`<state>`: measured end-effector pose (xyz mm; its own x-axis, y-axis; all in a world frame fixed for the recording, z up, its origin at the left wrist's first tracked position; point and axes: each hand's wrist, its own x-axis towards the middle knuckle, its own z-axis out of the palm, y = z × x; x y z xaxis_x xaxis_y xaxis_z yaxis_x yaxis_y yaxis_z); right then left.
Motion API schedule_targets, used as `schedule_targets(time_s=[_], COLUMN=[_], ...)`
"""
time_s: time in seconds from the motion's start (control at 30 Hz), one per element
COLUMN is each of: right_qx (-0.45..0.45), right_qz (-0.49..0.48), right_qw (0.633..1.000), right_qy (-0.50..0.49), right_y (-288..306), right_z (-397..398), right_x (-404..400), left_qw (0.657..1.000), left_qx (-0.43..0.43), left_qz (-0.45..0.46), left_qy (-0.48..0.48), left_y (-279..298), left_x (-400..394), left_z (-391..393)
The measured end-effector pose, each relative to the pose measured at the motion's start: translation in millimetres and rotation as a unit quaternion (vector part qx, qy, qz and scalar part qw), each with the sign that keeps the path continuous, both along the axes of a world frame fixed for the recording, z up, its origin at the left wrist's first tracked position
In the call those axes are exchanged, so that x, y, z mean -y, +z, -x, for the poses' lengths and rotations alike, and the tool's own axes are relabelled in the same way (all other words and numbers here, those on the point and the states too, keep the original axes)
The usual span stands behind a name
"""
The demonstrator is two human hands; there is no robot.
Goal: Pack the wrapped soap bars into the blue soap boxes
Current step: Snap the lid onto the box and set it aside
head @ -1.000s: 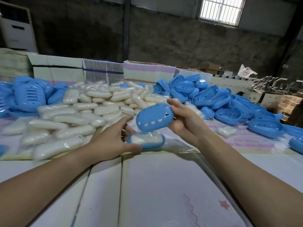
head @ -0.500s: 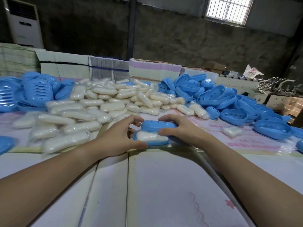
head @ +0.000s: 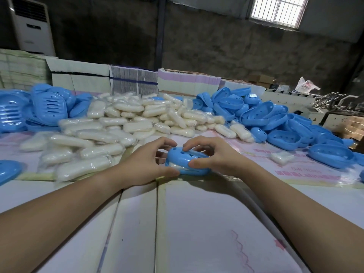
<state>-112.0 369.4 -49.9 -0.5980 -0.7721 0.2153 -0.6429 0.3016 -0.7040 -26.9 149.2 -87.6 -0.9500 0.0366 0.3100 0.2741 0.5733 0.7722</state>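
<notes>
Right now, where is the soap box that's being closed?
In the head view, the soap box sits centre on the table, gripped between the left hand and right hand, just in front of the wrapped soap pile.

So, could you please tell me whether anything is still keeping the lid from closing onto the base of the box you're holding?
Nothing foreign shows. The left hand and right hand hold the blue soap box; its lid sits tilted, with the wrapped soap bar showing in the gap on the left. Only that bar lies between lid and base.
</notes>
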Motion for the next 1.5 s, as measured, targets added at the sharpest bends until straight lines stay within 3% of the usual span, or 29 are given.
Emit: schedule_targets(time_s=[0.17,0.37,0.57,1.03,1.23,1.4,1.5], right_qx=[-0.033,0.005,0.009,-0.038,-0.116,-0.203,-0.212], right_qz=[0.015,-0.030,0.038,-0.065,-0.148,-0.143,-0.130], right_qw=[0.999,1.000,0.999,0.997,0.982,0.968,0.967], right_qy=[0.001,0.007,0.008,0.024,0.009,-0.024,-0.047], right_y=[0,-2,2,-4,-6,-13,-12], right_z=[-3,-4,-2,1,1,2,5], right_x=[3,5,-2,6,7,11,7], left_qw=[0.999,0.997,0.999,0.998,0.998,0.998,0.998], left_qx=[0.027,0.044,0.036,0.004,-0.009,-0.015,-0.007], left_qz=[0.043,0.066,0.035,0.063,0.061,0.063,0.053], left_qy=[-0.005,0.001,0.003,0.014,0.012,0.013,0.029], left_y=[1,2,-1,1,2,0,-2], left_x=[0,0,-1,-3,-4,-5,-3], left_z=[0,1,3,1,-1,-2,-2])
